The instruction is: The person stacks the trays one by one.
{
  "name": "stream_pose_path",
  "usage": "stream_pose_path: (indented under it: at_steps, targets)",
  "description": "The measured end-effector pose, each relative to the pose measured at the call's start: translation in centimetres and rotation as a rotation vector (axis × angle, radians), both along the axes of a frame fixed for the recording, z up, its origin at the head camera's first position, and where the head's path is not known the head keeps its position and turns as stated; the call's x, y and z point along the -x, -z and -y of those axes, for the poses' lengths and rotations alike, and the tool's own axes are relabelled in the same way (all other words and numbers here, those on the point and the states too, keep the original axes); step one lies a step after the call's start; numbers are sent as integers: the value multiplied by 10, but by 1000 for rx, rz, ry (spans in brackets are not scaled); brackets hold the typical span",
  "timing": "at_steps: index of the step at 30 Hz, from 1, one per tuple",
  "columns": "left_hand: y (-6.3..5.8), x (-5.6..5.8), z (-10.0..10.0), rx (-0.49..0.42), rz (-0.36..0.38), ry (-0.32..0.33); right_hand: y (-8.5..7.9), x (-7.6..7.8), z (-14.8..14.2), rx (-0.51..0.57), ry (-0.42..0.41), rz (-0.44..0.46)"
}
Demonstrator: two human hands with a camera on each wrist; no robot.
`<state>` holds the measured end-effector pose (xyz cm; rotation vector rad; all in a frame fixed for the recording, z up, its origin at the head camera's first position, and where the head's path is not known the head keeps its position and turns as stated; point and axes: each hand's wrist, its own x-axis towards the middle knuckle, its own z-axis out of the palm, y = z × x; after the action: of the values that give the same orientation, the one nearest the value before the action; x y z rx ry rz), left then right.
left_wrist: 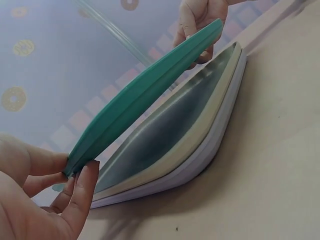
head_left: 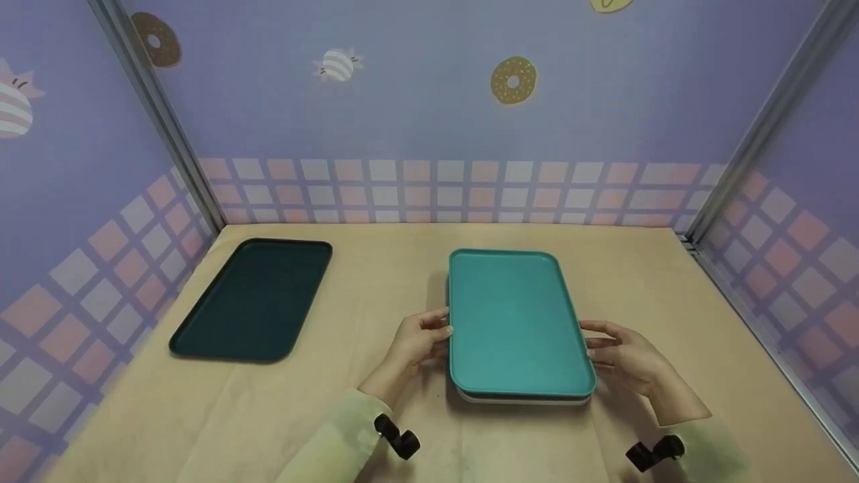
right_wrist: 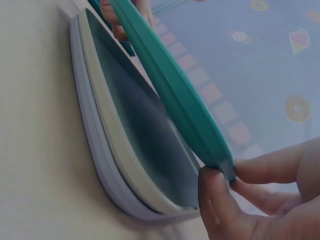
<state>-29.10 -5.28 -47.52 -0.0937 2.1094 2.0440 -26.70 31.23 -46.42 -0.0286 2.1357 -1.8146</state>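
Observation:
A teal rectangular tray [head_left: 517,322] is held level by its two long sides, one hand at each. My left hand [head_left: 423,339] pinches the left rim between thumb and fingers. On the opposite rim, my right hand [head_left: 624,355] has the same kind of pinch. Both wrist views show a gap under the teal tray. Below it lies a cream tray [left_wrist: 185,145], stacked on a pale lavender tray [right_wrist: 95,150]. From the head view, only a thin front edge of this stack shows; the teal tray hides the rest.
A dark green tray [head_left: 255,302] lies flat on the table at the left. Patterned walls [head_left: 429,100] enclose the back and both sides, with metal posts [head_left: 758,121] at the corners. A beige cloth [head_left: 376,282] covers the table.

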Motion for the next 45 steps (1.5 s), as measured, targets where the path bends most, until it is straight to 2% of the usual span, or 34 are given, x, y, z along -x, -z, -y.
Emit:
stream_pose_path:
  at_steps: [7,15,25,31,39,45]
  targets:
    - [9,4,-6,85,-31,24,4,1,-6,-15,-5,-11]
    - [19,6,-9,60,-17,29,9,3,-5,-14,-13,-9]
    - [20,7,-9,89,-35,46,10,3,0,-95,29,-17]
    - [19,5,-8,147,-58,71,11,2,3,-138,45,-17]
    - [17,6,-9,236,-82,74,13,2,6,-141,39,-24]
    - [16,8,-11,218,-65,81,15,2,5,-161,55,2]
